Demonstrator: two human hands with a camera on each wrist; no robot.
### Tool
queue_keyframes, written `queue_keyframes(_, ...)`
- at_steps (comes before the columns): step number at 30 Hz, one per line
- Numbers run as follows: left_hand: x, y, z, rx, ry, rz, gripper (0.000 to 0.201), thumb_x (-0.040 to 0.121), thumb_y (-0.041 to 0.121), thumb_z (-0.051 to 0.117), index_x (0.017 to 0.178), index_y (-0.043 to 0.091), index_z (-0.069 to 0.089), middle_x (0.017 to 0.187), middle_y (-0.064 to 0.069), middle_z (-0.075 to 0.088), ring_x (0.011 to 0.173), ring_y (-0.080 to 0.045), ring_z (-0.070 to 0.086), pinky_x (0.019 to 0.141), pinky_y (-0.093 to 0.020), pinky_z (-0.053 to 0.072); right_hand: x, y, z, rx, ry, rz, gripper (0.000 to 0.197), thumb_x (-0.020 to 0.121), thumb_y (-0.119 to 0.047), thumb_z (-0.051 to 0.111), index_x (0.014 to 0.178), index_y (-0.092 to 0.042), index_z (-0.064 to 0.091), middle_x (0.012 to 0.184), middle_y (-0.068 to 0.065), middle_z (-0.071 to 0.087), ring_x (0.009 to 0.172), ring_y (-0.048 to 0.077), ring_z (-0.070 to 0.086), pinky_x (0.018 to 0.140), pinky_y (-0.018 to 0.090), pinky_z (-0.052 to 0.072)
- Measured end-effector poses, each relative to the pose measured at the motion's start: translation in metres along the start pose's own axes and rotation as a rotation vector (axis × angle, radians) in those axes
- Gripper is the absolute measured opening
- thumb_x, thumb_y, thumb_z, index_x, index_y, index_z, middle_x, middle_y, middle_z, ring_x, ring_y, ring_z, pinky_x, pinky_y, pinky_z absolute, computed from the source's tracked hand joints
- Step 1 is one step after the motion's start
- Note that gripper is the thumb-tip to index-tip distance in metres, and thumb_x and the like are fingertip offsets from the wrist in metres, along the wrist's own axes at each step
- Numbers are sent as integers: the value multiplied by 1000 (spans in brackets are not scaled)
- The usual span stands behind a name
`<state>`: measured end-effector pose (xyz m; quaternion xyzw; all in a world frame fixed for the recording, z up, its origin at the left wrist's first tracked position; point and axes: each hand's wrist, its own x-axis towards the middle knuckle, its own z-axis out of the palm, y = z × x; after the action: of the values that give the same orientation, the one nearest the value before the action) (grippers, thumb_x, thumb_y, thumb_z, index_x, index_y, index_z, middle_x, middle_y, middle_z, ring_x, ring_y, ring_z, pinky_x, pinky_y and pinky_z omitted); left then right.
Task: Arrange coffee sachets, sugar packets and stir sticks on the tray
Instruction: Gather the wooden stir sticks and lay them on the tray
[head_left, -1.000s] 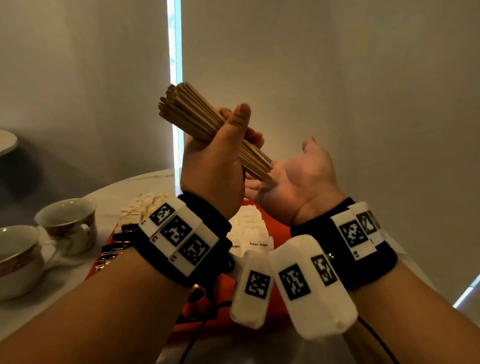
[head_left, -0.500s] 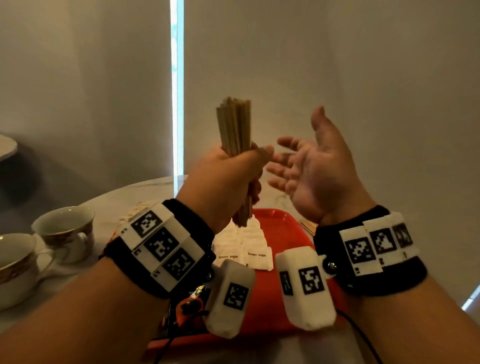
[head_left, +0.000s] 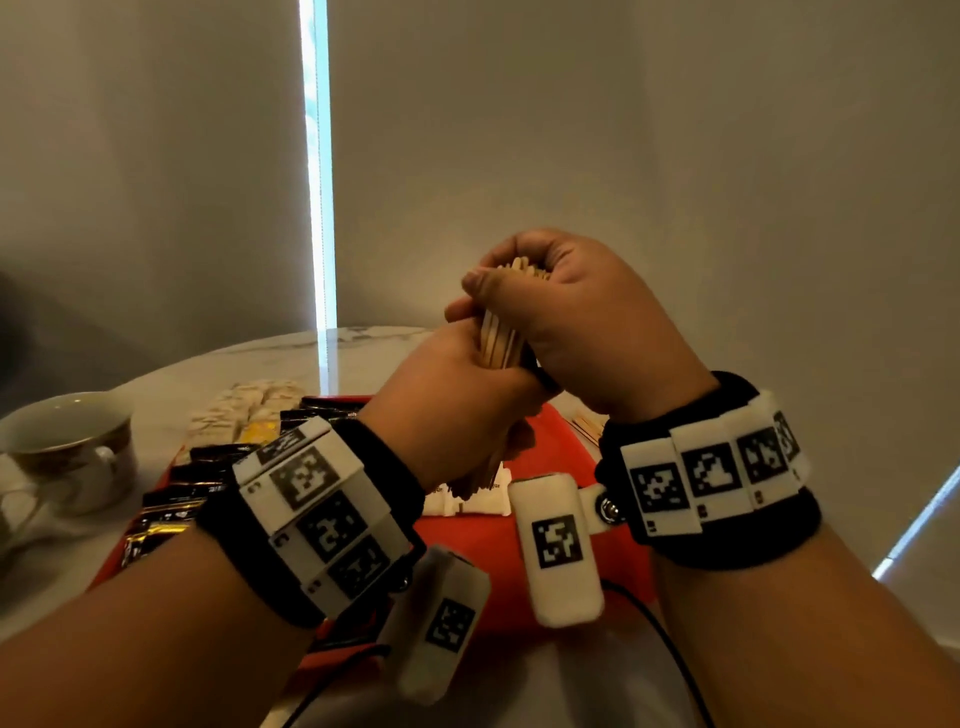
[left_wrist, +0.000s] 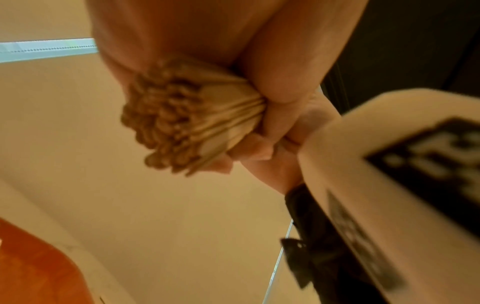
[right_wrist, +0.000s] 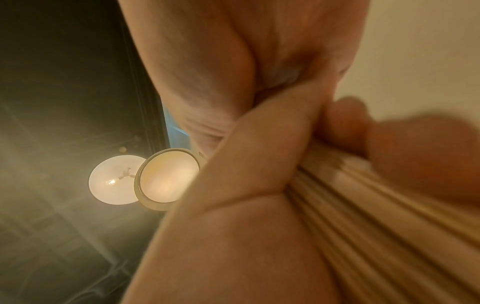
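A thick bundle of wooden stir sticks (head_left: 497, 340) stands nearly upright above the red tray (head_left: 524, 545). My left hand (head_left: 462, 389) grips its lower half, fingers wrapped round it. My right hand (head_left: 561, 312) is curled over the top end and holds it too. In the left wrist view the bundle's lower ends (left_wrist: 166, 121) poke out of the fist; in the right wrist view the sticks (right_wrist: 363, 216) run under the fingers. Black coffee sachets (head_left: 176, 499) lie in rows on the tray's left side. White sugar packets (head_left: 485, 501) lie in its middle, partly hidden by my hands.
Two gold-trimmed cups (head_left: 67, 447) stand on the white table to the left of the tray. Pale packets (head_left: 249, 410) are stacked behind the tray's far left corner. A few loose sticks (head_left: 587, 428) lie just right of the tray. Grey walls stand close behind.
One second ago the bundle leaned left in my left hand; it has turned upright. My right hand, open beside it before, has moved over the top and closed on it.
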<state>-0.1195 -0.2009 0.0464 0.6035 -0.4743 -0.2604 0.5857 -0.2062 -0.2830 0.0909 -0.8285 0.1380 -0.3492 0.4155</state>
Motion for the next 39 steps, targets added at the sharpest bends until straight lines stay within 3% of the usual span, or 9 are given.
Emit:
queue_keyframes(8, 2, 0, 7, 55, 77, 97, 26, 82, 4, 75, 91, 23, 60, 62, 0, 61, 53, -15, 59, 58, -33, 55, 1, -1, 5, -18, 94, -28, 2, 95, -21, 66, 95, -19, 66, 85, 1, 77, 78, 10, 75, 81, 38, 62)
queue_keyframes(15, 4, -4, 0, 117, 84, 48, 20, 95, 5, 58, 80, 18, 54, 53, 2, 51, 45, -11, 50, 47, -27, 46, 1, -2, 11, -135, 28, 2, 9, 96, -34, 65, 92, -26, 63, 92, -1, 76, 85, 9, 73, 83, 38, 61)
queue_keyframes(22, 3, -5, -4, 139, -17, -18, 16, 93, 26, 68, 100, 19, 55, 70, -4, 61, 54, -13, 61, 55, -25, 55, -3, -8, -11, -308, 14, -26, 51, 89, -68, 47, 115, -26, 60, 97, -10, 67, 78, -12, 62, 61, 6, 46)
queue_keyframes(24, 1, -5, -4, 163, -14, -36, 19, 92, 29, 70, 101, 22, 54, 73, -4, 63, 53, -9, 64, 54, -21, 55, -3, -9, -22, -306, 132, -78, 53, 94, -71, 36, 122, -31, 54, 107, -7, 65, 96, -7, 61, 76, 18, 53)
queue_keyframes(27, -1, -2, 0, 189, -33, -21, 18, 91, 29, 70, 99, 23, 54, 68, 0, 60, 47, -4, 59, 51, -18, 51, -8, -13, -29, -311, 166, -170, 55, 101, -59, 17, 138, -32, 47, 132, 15, 58, 120, 26, 56, 101, 45, 49)
queue_keyframes(29, -3, 0, 3, 213, -44, -10, 17, 91, 29, 71, 96, 23, 56, 66, 0, 59, 47, -6, 57, 50, -21, 49, -8, -12, -19, -448, 7, -234, 63, 98, -57, 14, 144, -27, 45, 134, 17, 59, 122, 27, 57, 102, 41, 47)
queue_keyframes(32, -6, 1, 7, 242, -81, -5, 15, 91, 28, 70, 95, 22, 56, 68, -2, 59, 51, -11, 58, 53, -26, 51, -6, -11, -9, -494, -153, -94, 84, 89, -70, 18, 123, -9, 65, 121, 15, 67, 110, 26, 62, 96, 36, 48)
queue_keyframes(36, -6, 6, 3, 237, -84, 4, 19, 90, 30, 71, 98, 25, 55, 68, -1, 60, 51, -9, 61, 53, -22, 52, -3, -10, -21, -328, -39, -81, 72, 85, -73, 23, 119, -24, 65, 121, 8, 66, 113, 21, 61, 86, 29, 47)
queue_keyframes(39, -8, 9, 2, 253, -99, 47, 16, 90, 27, 71, 94, 25, 56, 67, -1, 62, 48, -7, 60, 52, -21, 52, -6, -8, -16, -337, -172, -114, 58, 83, -74, 34, 115, -35, 63, 113, -8, 69, 108, 6, 64, 88, 30, 50)
